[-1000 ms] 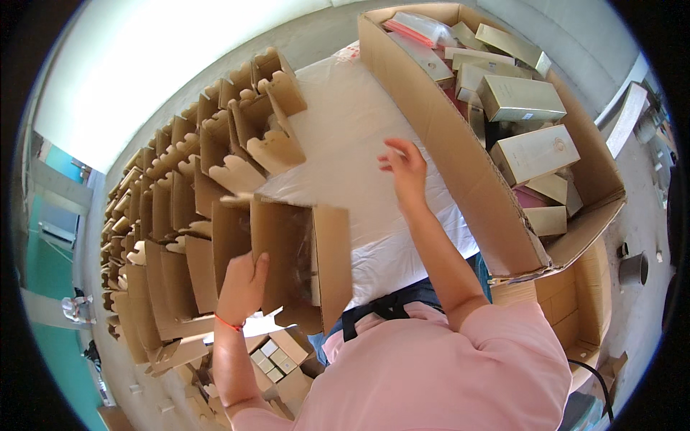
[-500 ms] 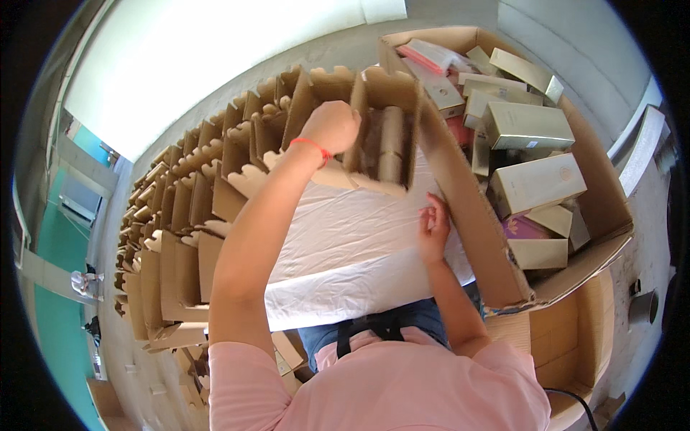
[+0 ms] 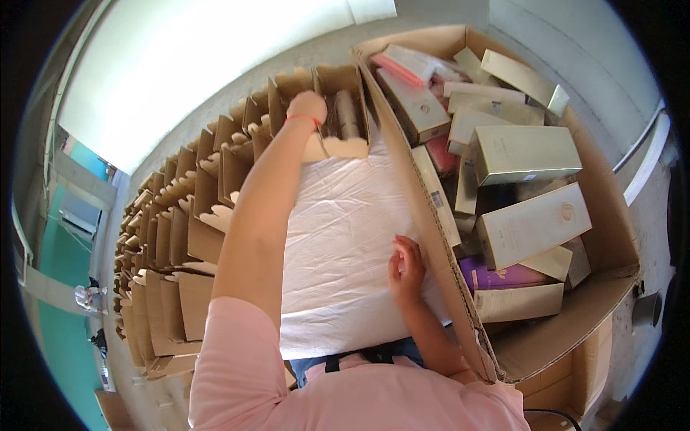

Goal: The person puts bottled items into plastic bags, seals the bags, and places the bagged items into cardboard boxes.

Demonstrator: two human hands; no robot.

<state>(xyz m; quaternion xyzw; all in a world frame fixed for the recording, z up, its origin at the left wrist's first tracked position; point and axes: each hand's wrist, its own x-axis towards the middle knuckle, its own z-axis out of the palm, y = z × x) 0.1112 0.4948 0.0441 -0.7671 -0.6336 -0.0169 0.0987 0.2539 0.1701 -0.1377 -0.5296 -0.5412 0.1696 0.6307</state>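
My left hand (image 3: 307, 108), with a red cord around its wrist, reaches down into an open brown cardboard box (image 3: 345, 149) at the far end of a row of such boxes. The box wall hides its fingers. In the compartment just right of it stands a brown, roll-like cardboard piece (image 3: 347, 118). My right hand (image 3: 407, 267) hovers over the white cloth (image 3: 338, 237), beside the wall of the large carton. Its fingers are loosely bent and apart, with nothing seen in them.
On the right, a large carton (image 3: 471, 316) holds several gold and white product boxes (image 3: 528, 154) and a purple box (image 3: 503, 274). Upright open cardboard boxes (image 3: 169, 233) crowd the left side. Another open carton (image 3: 575, 377) stands below, at the lower right.
My view has shifted, and the large carton now fills more of it. My left hand has sunk deeper into the cardboard box. The right hand has drawn nearer to my body.
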